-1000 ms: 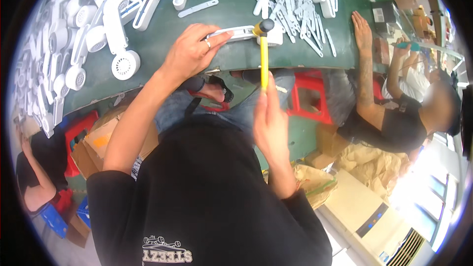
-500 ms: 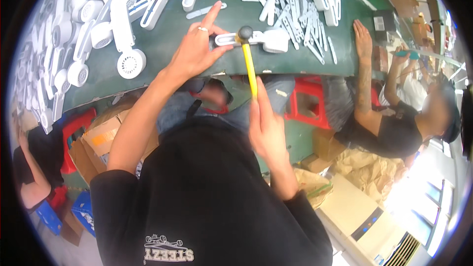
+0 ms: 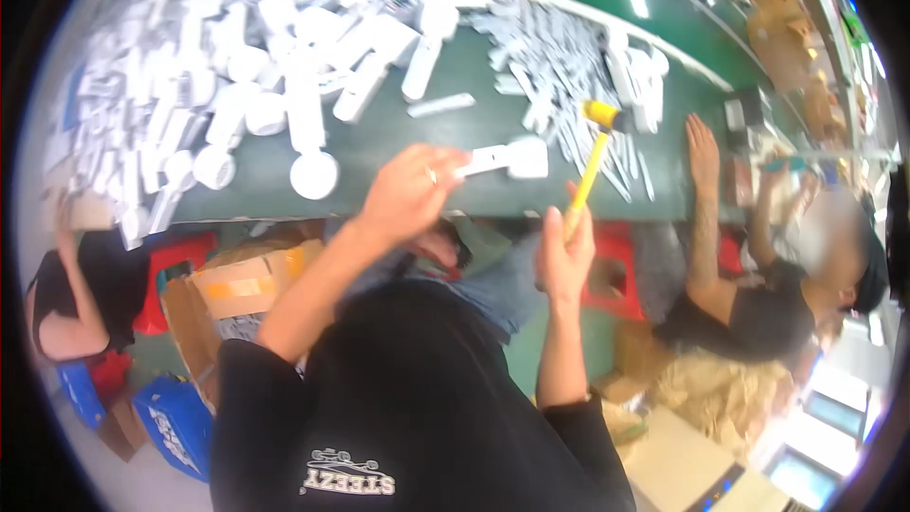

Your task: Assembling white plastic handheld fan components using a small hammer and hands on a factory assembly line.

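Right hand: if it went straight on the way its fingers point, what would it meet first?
Probably the heap of grey strips, beyond the near edge of the green table. The right hand, gripping the yellow hammer, may pass above; depth is unclear.

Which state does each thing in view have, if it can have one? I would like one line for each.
White part: held by its narrow end
Hammer: held, head apart from white part
Left hand: closed on white part
Right hand: closed around hammer handle
Single grey strip: lying loose
Cardboard box: open
Co-worker's hand: open, fingers extended
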The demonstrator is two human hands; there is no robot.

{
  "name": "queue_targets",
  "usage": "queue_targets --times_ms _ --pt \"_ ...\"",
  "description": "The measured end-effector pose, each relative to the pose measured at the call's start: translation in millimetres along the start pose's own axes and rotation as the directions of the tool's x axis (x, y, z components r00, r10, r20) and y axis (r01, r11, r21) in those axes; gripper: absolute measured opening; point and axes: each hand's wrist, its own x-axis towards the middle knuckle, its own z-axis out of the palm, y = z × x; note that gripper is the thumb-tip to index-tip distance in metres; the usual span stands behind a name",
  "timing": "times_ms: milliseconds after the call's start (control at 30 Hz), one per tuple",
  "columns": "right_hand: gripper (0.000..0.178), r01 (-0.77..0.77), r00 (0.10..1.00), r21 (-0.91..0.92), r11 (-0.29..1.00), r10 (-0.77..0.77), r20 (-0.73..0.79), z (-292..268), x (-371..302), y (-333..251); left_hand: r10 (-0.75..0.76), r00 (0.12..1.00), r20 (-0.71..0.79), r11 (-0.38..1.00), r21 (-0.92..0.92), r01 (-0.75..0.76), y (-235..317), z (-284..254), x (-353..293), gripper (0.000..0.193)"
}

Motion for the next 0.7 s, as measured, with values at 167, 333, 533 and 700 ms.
queue_targets --times_ms 167,333,533,700 --pt "0.047 -0.022 0.995 -0.138 0.99 0.035 0.09 18 34 -4 -0.073 0.955 -0.287 0.959 0.244 0.147 18 -116 -23 0.033" --pt "0.045 0.012 0.985 -0.162 0.987 0.017 0.172 34 46 7 -0.556 0.421 -0.717 0.673 -0.091 0.734 -61 -266 -52 0.039" --pt "0.042 -0.051 0.986 0.083 0.995 0.037 0.163 35 50 1 -0.368 0.164 -0.915 0.787 -0.212 0.579 -214 -444 -39 0.049" --pt "0.041 -0.115 0.981 0.008 0.993 0.112 0.157 42 50 -3 -0.317 0.09 -0.944 0.834 -0.233 0.499 -340 -577 -55 0.049"
